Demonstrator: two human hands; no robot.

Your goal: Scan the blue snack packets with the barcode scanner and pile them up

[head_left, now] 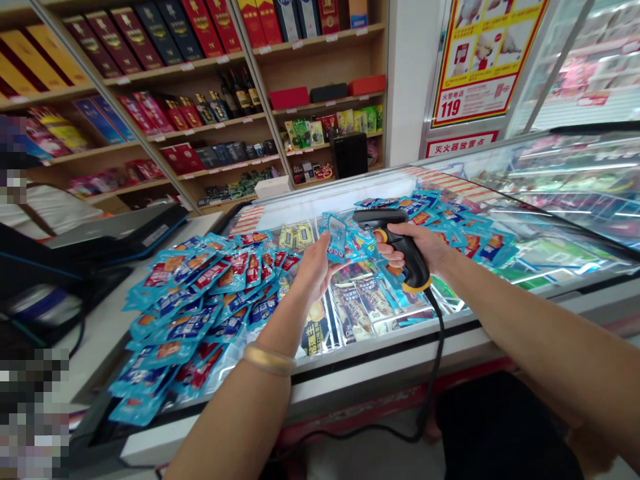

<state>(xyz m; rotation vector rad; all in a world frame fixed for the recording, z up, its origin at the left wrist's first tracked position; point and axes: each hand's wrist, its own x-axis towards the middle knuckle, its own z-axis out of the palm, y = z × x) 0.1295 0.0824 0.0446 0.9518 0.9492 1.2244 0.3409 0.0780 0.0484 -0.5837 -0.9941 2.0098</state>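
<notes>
My left hand (319,263) is closed on a small blue snack packet (334,233), its thumb pressed on the front. In my right hand (417,247) is a black and yellow barcode scanner (411,257), the fingers wrapped round its handle. The scanner's head lies close to the packet's right side, above the freezer glass. A large heap of blue snack packets (200,300) spreads to the left of my left hand. Beyond my right hand lies another group of blue packets (465,223). The scanner's cord (437,360) hangs down over the freezer's front edge.
A glass-topped chest freezer (400,392) with ice creams inside spans the space before me. At left are a counter (103,320) with a dark device (130,233) and part of a person (50,207). Shelves (320,40) of boxes and bottles stand behind.
</notes>
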